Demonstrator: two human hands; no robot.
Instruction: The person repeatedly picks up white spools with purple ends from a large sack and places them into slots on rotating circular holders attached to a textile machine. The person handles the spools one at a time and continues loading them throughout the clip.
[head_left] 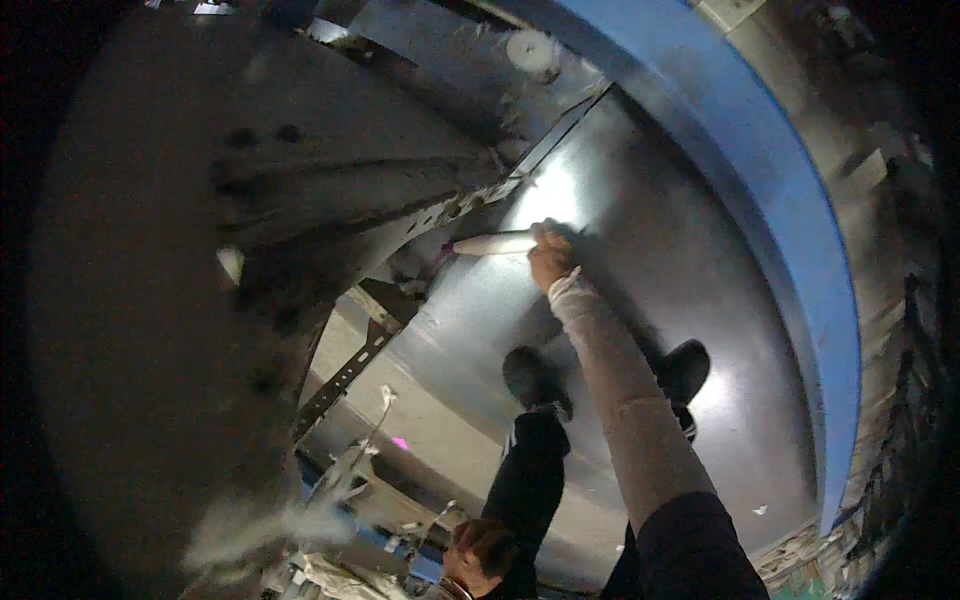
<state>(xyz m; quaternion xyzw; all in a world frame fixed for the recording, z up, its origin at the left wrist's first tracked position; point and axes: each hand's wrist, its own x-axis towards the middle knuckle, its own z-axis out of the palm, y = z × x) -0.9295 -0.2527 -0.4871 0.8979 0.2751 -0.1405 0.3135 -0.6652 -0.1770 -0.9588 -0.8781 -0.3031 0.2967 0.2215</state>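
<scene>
My right hand (551, 257) reaches forward, its fingers wrapped round the wide end of a slim white yarn bobbin (493, 244). The bobbin lies about level, with its narrow purple tip pointing left toward a dark machine frame. A pale sleeve covers that forearm. At the lower edge, beside my dark trouser leg, my left hand (481, 552) hangs low with curled fingers. What it holds, if anything, is hidden in the shadow.
I stand on a shiny metal sheet (640, 220) bounded on the right by a curved blue edge (835, 300). A perforated metal rail (345, 385) and a blurred dark panel (130, 300) are at left. A round white spool (531, 51) sits at the far side. Tangled white fibre (250, 530) is at lower left.
</scene>
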